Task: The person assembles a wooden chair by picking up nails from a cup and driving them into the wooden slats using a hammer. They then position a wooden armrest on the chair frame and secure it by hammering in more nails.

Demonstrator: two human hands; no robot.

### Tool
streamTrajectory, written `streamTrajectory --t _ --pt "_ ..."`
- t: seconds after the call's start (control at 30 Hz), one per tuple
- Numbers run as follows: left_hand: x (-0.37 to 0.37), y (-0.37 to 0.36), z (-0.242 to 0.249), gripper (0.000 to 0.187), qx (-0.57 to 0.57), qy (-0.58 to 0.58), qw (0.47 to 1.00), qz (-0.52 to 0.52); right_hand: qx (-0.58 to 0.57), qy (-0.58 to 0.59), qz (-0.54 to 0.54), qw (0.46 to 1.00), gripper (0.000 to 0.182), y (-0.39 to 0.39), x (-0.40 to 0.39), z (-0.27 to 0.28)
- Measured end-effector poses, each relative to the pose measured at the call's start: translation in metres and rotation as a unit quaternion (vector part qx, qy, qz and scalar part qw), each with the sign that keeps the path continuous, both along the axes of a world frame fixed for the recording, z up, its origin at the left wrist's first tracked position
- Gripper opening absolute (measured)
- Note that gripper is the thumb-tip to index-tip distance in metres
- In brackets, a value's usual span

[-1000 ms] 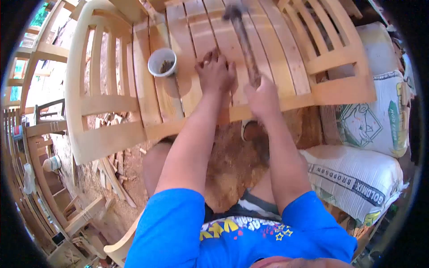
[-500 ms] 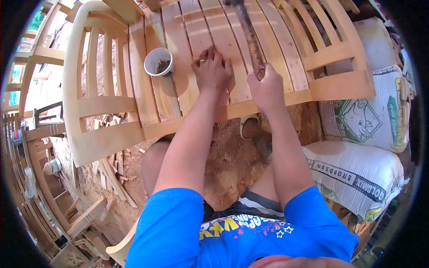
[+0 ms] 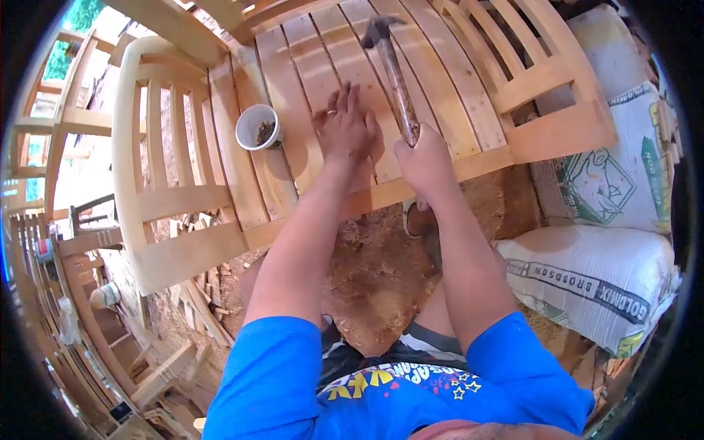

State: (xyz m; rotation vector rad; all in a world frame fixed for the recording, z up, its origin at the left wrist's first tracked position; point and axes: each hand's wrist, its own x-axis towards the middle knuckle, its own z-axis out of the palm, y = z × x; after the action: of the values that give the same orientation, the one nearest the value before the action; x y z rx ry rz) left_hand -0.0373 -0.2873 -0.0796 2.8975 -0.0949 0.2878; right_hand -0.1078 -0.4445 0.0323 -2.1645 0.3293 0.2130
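Observation:
A claw hammer [image 3: 397,92] with a dark head and a worn wooden handle is in my right hand [image 3: 428,161], whose fingers wrap round the handle's lower end. The hammer's head points away from me, over the wooden slats. My left hand [image 3: 347,132] rests palm down on the slatted seat of a wooden bench [image 3: 297,73], fingers stretched out and a ring on one of them. What lies under that palm is hidden. Left of this hand stands a white plastic cup [image 3: 253,138] holding small brownish pieces, perhaps nails.
Slatted armrests rise at the bench's left [image 3: 183,198] and right. Stacked white sacks [image 3: 587,282] stand on the right. Wood offcuts [image 3: 198,312] and sawdust cover the ground. More wooden frames [image 3: 88,293] fill the far left.
The hammer's head has come fully into view as my right hand moved slightly left and nearer to me. My left hand's fingers look straighter and flatter. The whole view has shifted a little.

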Motion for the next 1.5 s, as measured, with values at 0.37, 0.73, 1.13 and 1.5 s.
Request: streamTrajectory --t 0.37,0.73,1.13,1.5 --pt "0.010 0.017 0.123 0.028 -0.062 0.148 0.983 -0.092 0.277 0.041 -0.015 0.960 0.034 0.018 -0.003 0.044" --pt "0.029 0.200 0.098 0.022 0.161 0.219 0.953 -0.136 0.308 0.039 -0.050 0.949 0.022 -0.002 -0.003 0.053" --pt "0.037 0.171 0.102 0.029 0.214 0.237 0.948 0.008 0.302 0.023 -0.034 0.952 0.020 -0.022 0.009 0.040" --pt "0.013 0.128 0.144 0.024 -0.305 0.081 0.948 0.026 0.250 0.014 -0.068 0.966 0.027 -0.052 0.005 0.027"
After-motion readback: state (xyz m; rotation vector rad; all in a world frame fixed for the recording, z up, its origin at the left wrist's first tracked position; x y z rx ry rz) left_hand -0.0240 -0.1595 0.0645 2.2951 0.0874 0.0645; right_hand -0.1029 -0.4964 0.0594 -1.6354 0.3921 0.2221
